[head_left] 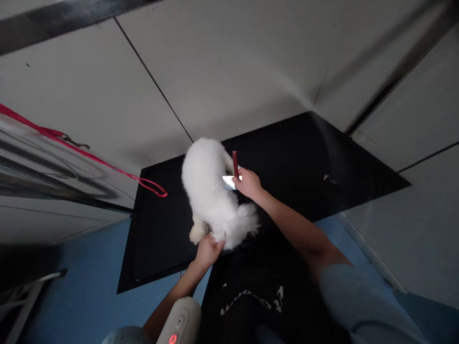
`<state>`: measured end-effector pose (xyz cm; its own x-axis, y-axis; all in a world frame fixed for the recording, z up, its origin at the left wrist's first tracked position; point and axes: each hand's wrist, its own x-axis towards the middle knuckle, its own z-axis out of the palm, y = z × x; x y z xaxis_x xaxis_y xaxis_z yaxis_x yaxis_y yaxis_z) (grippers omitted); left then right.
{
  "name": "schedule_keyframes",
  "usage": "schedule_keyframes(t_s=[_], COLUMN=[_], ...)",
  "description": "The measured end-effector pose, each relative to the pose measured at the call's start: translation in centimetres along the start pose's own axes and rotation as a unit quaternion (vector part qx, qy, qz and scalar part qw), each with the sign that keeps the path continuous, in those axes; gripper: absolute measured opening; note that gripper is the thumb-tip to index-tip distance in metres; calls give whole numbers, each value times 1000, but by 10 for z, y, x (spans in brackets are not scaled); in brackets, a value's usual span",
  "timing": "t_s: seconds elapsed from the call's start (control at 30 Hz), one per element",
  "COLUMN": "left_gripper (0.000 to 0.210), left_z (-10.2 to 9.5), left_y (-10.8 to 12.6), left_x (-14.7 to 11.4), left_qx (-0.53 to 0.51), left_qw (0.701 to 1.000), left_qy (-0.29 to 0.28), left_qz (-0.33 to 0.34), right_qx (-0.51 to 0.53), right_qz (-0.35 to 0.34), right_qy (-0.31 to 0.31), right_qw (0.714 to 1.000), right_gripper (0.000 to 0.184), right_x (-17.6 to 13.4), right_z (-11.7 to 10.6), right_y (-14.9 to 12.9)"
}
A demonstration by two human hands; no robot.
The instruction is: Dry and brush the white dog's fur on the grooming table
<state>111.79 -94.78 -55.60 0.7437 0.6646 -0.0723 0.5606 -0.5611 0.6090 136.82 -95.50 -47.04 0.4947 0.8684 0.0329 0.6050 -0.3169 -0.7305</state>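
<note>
A fluffy white dog [206, 177] is on a black-topped table [283, 157], its body curled toward me. My right hand [249, 182] is closed on a grooming brush [234, 162] at the dog's side. The brush has a dark red handle pointing up and a bright, flat, shiny head, which lies against or just beside the coat. Low on the near side, my left hand [209, 251] has its fingers pressed together on the dog's fur by the head. The dog's face is hidden from this angle. One cream-coloured paw [197, 231] shows left of that hand.
A red leash loop [154, 186] hangs over the table's left end, with a metal clip farther up. Pale wall panels [236, 71] stand behind. A ribbed hose [21, 169] runs at left. A pale device [181, 320] with a glowing red button is near my left arm.
</note>
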Motion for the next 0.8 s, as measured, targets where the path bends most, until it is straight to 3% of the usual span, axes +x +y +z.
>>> schedule_keyframes(t_s=[0.03, 0.13, 0.17, 0.3, 0.33, 0.43, 0.47, 0.5, 0.6, 0.63, 0.73, 0.77, 0.8], left_gripper=[24, 23, 24, 21, 20, 25, 29, 33, 38, 38, 37, 37, 38], left_z=[6, 19, 22, 27, 28, 29, 29, 29, 32, 33, 37, 38, 39], left_y=[2, 9, 11, 14, 14, 15, 15, 16, 20, 21, 23, 24, 24], left_x=[-3, -10, -12, -19, -20, -23, -24, -25, -27, -27, -29, -30, -30], left_qx=[18, 53, 53, 49, 53, 59, 61, 65, 71, 69, 45, 33, 22], left_qw=[1000, 998, 997, 996, 995, 994, 994, 993, 992, 993, 992, 992, 992], left_qy=[12, 35, 41, 53, 52, 55, 59, 63, 70, 69, 79, 84, 88], left_qz=[-9, -31, -34, -57, -63, -70, -72, -74, -72, -71, -83, -86, -85], right_qx=[-6, -31, -58, -140, -131, -85, -84, -93, -124, -122, -88, -88, -100], right_qz=[-24, -79, -67, -16, -31, -62, -50, -30, 5, -8, -46, -35, -13], right_qy=[-19, -160, -167, -13, -30, -191, -209, -184, -32, -28, -172, -192, -172], right_qw=[1000, 984, 982, 990, 990, 976, 973, 978, 992, 992, 980, 977, 980], right_gripper=[16, 19, 20, 25, 25, 20, 17, 16, 21, 21, 17, 16, 16], right_x=[-2, -7, -7, -10, -13, -24, -26, -28, -33, -36, -47, -50, -52], right_z=[-1, -6, -9, -21, -22, -20, -19, -19, -21, -21, -18, -17, -17], right_y=[-1, -6, -8, -16, -18, -21, -21, -20, -19, -19, -18, -17, -15])
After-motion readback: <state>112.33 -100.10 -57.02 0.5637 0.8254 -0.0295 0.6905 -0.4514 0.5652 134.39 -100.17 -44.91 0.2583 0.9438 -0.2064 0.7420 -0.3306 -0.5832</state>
